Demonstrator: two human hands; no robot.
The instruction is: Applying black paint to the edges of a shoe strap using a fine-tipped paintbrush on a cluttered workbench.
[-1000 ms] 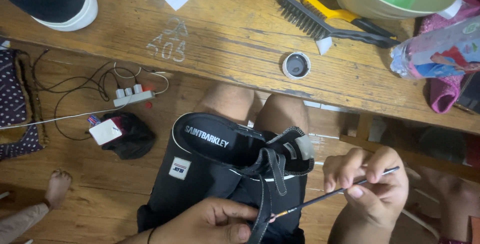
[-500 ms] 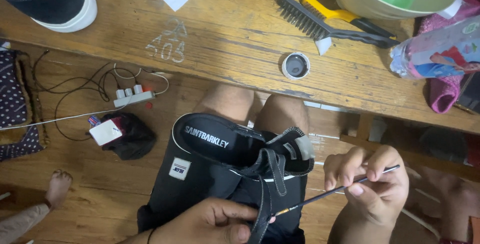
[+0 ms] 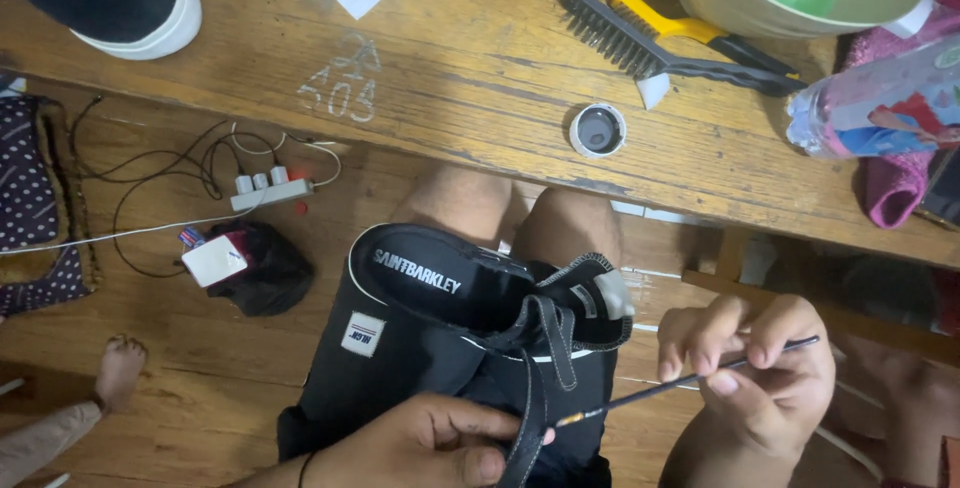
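Change vs earlier frame: next to none — both hands and shoe sit as before.
Black shoe (image 3: 450, 318): on lap, sole-edge up, below wooden bench (image 3: 480, 68).
Left hand (image 3: 430, 443): closed on black strap (image 3: 535, 388), pinching it taut.
Right hand (image 3: 750, 378): fingers pinched round thin dark tool (image 3: 690, 380), tip at strap.
Tip: keep strap taut, tool angle low, short strokes — avoids slips, I'd judge.

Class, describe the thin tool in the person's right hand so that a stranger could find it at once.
Start at the black shoe on the person's lap. To its right, the right hand pinches a thin dark brush, whose tip points at the strap under the left hand. Unlike the bristle brushes on the wooden table, it is pencil-slim.
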